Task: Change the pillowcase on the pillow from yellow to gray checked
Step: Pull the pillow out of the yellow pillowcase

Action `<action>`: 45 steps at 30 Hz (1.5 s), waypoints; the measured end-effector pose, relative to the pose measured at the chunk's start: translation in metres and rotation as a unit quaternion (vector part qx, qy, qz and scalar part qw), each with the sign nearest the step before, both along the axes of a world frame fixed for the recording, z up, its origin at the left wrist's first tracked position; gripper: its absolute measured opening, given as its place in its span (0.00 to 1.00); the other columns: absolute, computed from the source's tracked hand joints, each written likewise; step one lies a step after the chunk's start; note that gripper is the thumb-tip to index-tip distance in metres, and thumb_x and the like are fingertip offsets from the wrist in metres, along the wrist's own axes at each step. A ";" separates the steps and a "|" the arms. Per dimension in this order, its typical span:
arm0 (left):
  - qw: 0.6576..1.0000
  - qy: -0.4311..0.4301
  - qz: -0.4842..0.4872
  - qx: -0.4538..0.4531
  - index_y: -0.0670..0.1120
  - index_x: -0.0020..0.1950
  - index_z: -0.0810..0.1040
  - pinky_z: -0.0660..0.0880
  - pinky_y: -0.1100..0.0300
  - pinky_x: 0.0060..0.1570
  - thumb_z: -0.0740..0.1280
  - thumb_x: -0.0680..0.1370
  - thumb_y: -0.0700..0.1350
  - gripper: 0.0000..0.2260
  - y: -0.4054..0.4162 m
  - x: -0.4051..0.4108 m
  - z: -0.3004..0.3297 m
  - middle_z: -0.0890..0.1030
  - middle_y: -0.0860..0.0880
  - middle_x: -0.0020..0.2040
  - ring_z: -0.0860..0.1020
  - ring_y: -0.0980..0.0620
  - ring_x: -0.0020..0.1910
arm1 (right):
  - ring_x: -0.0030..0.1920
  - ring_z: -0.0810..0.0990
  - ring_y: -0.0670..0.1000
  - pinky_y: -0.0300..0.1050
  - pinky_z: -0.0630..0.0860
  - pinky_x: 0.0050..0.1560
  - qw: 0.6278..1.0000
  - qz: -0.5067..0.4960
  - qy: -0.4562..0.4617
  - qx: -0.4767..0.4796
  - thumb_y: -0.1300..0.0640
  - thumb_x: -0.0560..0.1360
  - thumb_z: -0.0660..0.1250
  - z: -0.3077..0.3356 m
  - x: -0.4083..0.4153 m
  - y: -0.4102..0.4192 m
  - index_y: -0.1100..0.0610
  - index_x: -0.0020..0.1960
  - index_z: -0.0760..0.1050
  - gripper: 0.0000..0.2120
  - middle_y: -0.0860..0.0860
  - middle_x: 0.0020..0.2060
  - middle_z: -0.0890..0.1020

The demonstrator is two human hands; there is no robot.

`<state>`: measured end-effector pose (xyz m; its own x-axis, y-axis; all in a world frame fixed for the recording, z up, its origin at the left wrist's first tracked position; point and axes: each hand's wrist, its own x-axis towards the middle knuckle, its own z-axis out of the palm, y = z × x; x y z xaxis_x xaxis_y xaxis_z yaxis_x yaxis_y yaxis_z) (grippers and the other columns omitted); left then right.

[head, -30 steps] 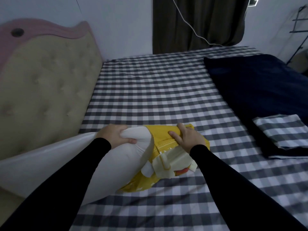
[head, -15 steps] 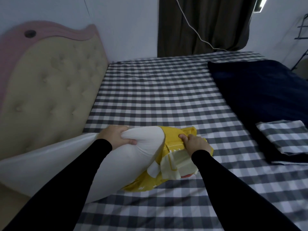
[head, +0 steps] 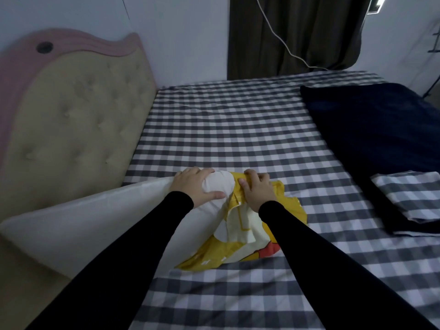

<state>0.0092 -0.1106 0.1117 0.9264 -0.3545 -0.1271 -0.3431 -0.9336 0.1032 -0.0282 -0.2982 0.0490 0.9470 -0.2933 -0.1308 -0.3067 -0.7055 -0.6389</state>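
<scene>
A white pillow (head: 100, 225) lies across the bed's left side, its left end against the headboard. My left hand (head: 194, 186) grips the pillow's bare right end. The yellow pillowcase (head: 247, 244), bunched up with a pale inner flap and a cartoon print, clings to that end. My right hand (head: 258, 190) clutches the bunched yellow cloth just right of my left hand. The gray checked pillowcase (head: 412, 196) lies folded at the right, on the dark blanket's edge.
The bed carries a gray checked sheet (head: 238, 129). A dark blue blanket (head: 371, 129) covers its right side. A beige tufted headboard (head: 71, 125) with a pink rim stands at the left. A dark curtain (head: 295, 32) and a white cable (head: 281, 36) hang behind.
My right hand has drawn the yellow pillowcase further off the pillow's end. My left hand shifted its hold on the bare end. The camera tilted downward.
</scene>
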 end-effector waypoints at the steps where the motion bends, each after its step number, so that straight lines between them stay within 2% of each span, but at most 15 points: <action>1: 1.000 0.003 0.000 0.005 0.57 0.72 0.64 0.65 0.51 0.66 0.61 0.64 0.76 0.40 0.000 0.001 -0.002 0.72 0.50 0.67 0.69 0.48 0.66 | 0.63 0.68 0.62 0.55 0.66 0.65 1.000 0.000 0.008 0.001 0.40 0.80 0.52 -0.003 -0.002 -0.001 0.47 0.71 0.62 0.22 0.58 0.63 0.66; 5: 0.998 0.044 0.021 -0.028 0.58 0.70 0.66 0.69 0.51 0.62 0.63 0.66 0.74 0.37 0.004 -0.001 -0.009 0.74 0.50 0.66 0.71 0.47 0.64 | 0.58 0.73 0.62 0.52 0.68 0.59 0.999 0.023 0.018 0.029 0.39 0.80 0.50 -0.008 -0.008 -0.011 0.46 0.71 0.62 0.23 0.61 0.58 0.71; 9: 0.997 0.047 0.033 -0.053 0.58 0.63 0.71 0.74 0.54 0.52 0.62 0.66 0.74 0.31 0.007 0.003 -0.016 0.80 0.53 0.54 0.77 0.50 0.52 | 0.56 0.76 0.60 0.51 0.70 0.54 0.999 0.034 0.031 0.006 0.38 0.80 0.47 -0.012 -0.014 -0.022 0.48 0.70 0.63 0.23 0.60 0.54 0.77; 15: 0.996 0.045 0.031 -0.077 0.55 0.61 0.74 0.73 0.55 0.52 0.66 0.69 0.68 0.26 0.007 0.002 -0.013 0.81 0.53 0.52 0.77 0.51 0.51 | 0.51 0.79 0.59 0.51 0.73 0.47 0.998 -0.003 0.067 -0.009 0.38 0.80 0.45 -0.014 -0.016 -0.022 0.52 0.65 0.65 0.24 0.58 0.50 0.81; 20: 0.992 0.047 0.041 -0.110 0.57 0.57 0.76 0.73 0.57 0.49 0.68 0.67 0.69 0.24 0.016 -0.001 -0.008 0.81 0.55 0.49 0.77 0.52 0.49 | 0.55 0.78 0.60 0.51 0.72 0.49 0.996 -0.027 0.083 0.010 0.37 0.80 0.45 -0.017 -0.022 -0.027 0.53 0.63 0.69 0.26 0.58 0.52 0.81; 25: 0.987 0.053 0.038 -0.145 0.59 0.51 0.77 0.74 0.57 0.47 0.68 0.67 0.69 0.20 0.025 -0.002 -0.004 0.81 0.57 0.44 0.78 0.55 0.45 | 0.51 0.79 0.57 0.50 0.72 0.48 0.994 -0.040 0.103 -0.007 0.36 0.79 0.45 -0.018 -0.028 -0.035 0.54 0.55 0.72 0.26 0.56 0.47 0.81; 27: 0.986 0.053 0.043 -0.150 0.59 0.51 0.77 0.74 0.58 0.46 0.69 0.67 0.68 0.19 0.027 -0.003 -0.001 0.81 0.58 0.43 0.78 0.55 0.44 | 0.52 0.79 0.57 0.49 0.72 0.48 0.991 -0.046 0.128 -0.017 0.37 0.80 0.46 -0.017 -0.028 -0.038 0.55 0.57 0.73 0.26 0.56 0.49 0.81; 30: 0.980 0.053 0.062 -0.181 0.60 0.46 0.77 0.73 0.58 0.45 0.70 0.66 0.67 0.16 0.035 -0.001 0.004 0.80 0.58 0.41 0.78 0.56 0.43 | 0.59 0.76 0.56 0.48 0.72 0.54 0.981 -0.038 0.185 -0.052 0.45 0.82 0.49 -0.022 -0.035 -0.047 0.52 0.67 0.69 0.20 0.55 0.58 0.77; 32: 0.976 0.044 0.077 -0.201 0.58 0.42 0.76 0.74 0.57 0.45 0.71 0.66 0.66 0.14 0.041 0.004 0.012 0.81 0.58 0.40 0.78 0.55 0.43 | 0.59 0.76 0.58 0.51 0.71 0.56 0.980 -0.066 0.185 -0.031 0.45 0.81 0.52 -0.028 -0.040 -0.052 0.56 0.65 0.71 0.21 0.56 0.58 0.77; 35: 0.977 0.051 0.064 -0.196 0.57 0.45 0.78 0.75 0.57 0.46 0.71 0.67 0.65 0.15 0.041 0.012 0.022 0.81 0.58 0.42 0.78 0.57 0.43 | 0.59 0.76 0.60 0.54 0.72 0.60 0.986 -0.075 0.147 0.024 0.43 0.81 0.50 -0.019 -0.032 -0.044 0.58 0.60 0.75 0.24 0.59 0.59 0.78; 36: 0.982 0.047 0.053 -0.176 0.56 0.48 0.78 0.75 0.56 0.46 0.70 0.68 0.65 0.17 0.039 0.013 0.021 0.81 0.57 0.43 0.78 0.55 0.44 | 0.60 0.75 0.60 0.53 0.71 0.61 0.987 -0.066 0.140 0.036 0.42 0.81 0.48 -0.013 -0.028 -0.040 0.58 0.61 0.75 0.26 0.60 0.60 0.78; 39: 0.991 0.020 0.059 -0.115 0.54 0.56 0.77 0.74 0.55 0.47 0.65 0.68 0.69 0.25 0.030 0.014 0.009 0.81 0.51 0.48 0.78 0.51 0.47 | 0.65 0.72 0.60 0.49 0.67 0.60 0.971 -0.093 0.158 0.156 0.36 0.79 0.47 0.007 -0.024 -0.035 0.60 0.68 0.72 0.33 0.60 0.66 0.74; 41: 0.995 0.010 0.066 -0.077 0.54 0.63 0.74 0.73 0.54 0.52 0.62 0.69 0.71 0.29 0.025 0.014 0.001 0.79 0.47 0.54 0.76 0.48 0.51 | 0.62 0.73 0.58 0.48 0.68 0.58 0.960 -0.086 0.143 0.227 0.35 0.77 0.52 0.006 -0.030 -0.040 0.55 0.69 0.68 0.31 0.59 0.67 0.72; 43: 0.997 0.009 0.058 -0.048 0.56 0.66 0.72 0.71 0.52 0.56 0.60 0.70 0.71 0.31 0.018 0.014 -0.001 0.76 0.44 0.57 0.75 0.47 0.54 | 0.56 0.74 0.52 0.45 0.71 0.53 0.954 -0.065 0.083 0.281 0.36 0.73 0.63 0.003 -0.035 -0.040 0.51 0.68 0.65 0.29 0.54 0.66 0.73; 45: 0.997 0.018 0.062 -0.031 0.57 0.67 0.70 0.70 0.50 0.60 0.60 0.69 0.72 0.31 0.009 0.013 0.005 0.74 0.44 0.59 0.74 0.45 0.57 | 0.59 0.73 0.52 0.45 0.72 0.56 0.957 -0.028 0.070 0.280 0.38 0.67 0.73 0.002 -0.035 -0.037 0.48 0.72 0.60 0.40 0.49 0.65 0.72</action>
